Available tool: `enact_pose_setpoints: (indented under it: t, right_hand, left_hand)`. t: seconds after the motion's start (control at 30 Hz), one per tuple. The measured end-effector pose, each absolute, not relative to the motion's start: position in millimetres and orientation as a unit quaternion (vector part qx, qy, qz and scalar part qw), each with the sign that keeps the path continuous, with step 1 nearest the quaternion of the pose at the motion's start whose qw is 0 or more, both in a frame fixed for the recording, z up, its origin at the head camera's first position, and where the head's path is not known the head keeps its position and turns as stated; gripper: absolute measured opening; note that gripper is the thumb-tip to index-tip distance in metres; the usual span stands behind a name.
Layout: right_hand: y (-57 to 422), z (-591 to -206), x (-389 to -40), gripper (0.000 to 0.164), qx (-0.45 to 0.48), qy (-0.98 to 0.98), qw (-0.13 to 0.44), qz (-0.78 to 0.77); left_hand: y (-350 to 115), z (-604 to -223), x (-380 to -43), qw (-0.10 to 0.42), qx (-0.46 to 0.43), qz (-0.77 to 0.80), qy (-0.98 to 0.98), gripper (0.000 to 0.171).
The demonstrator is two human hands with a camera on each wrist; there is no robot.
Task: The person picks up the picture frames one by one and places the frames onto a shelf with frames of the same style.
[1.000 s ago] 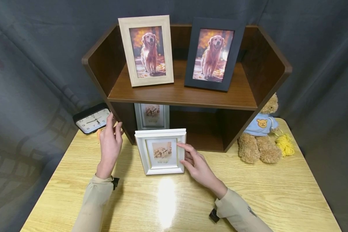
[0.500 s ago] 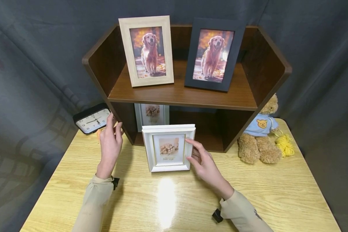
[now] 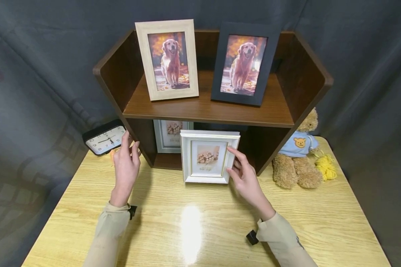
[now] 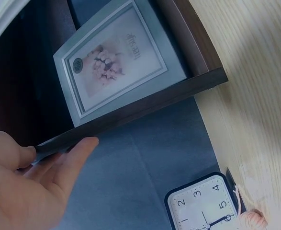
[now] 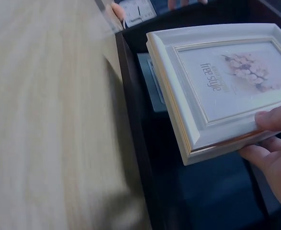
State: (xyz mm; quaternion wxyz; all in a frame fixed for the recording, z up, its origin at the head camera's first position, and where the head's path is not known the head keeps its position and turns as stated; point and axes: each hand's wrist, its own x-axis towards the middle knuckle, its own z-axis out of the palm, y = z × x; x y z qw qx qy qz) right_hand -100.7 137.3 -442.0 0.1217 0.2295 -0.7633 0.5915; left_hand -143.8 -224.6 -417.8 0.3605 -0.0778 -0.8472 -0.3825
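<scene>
My right hand (image 3: 248,181) pinches the right side of a white picture frame (image 3: 183,159) with a gold inner line and a flower print. The thumb lies on the frame's front and the fingers behind it, as the right wrist view shows. This frame stands in front of the lower compartment of a dark brown shelf (image 3: 207,113). My left hand (image 3: 127,167) holds the front edge of the shelf's left side panel (image 4: 145,103), thumb on one side and fingers on the other. A grey-green picture frame (image 4: 109,67) leans inside the lower compartment at the left, partly hidden by the white one.
A cream frame (image 3: 143,55) and a black frame (image 3: 217,70) with dog photos stand on the upper shelf. A clock (image 3: 107,141) leans left of the shelf. A teddy bear (image 3: 295,144) and yellow yarn (image 3: 326,167) are at its right, on the wooden table (image 3: 153,230).
My right hand has carried the white frame to the right and back toward the lower compartment, uncovering more of its left part. The left hand has stayed at the side panel.
</scene>
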Motion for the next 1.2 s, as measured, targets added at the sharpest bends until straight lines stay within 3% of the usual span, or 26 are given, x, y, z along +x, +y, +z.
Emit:
enact_pose_setpoints:
  t: [0.63, 1.2]
  right_hand:
    - [167.7, -445.3, -133.6, 0.069, 0.186, -0.805, 0.182, 0.533]
    - [168.1, -447.9, -161.3, 0.071, 0.102, -0.84, 0.214, 0.488]
  left_hand:
    - [-225.7, -416.9, -143.1, 0.359, -0.075, -0.381, -0.849, 0.035]
    - [-224.7, -417.6, -144.3, 0.37, -0.076, -0.377, -0.845, 0.036]
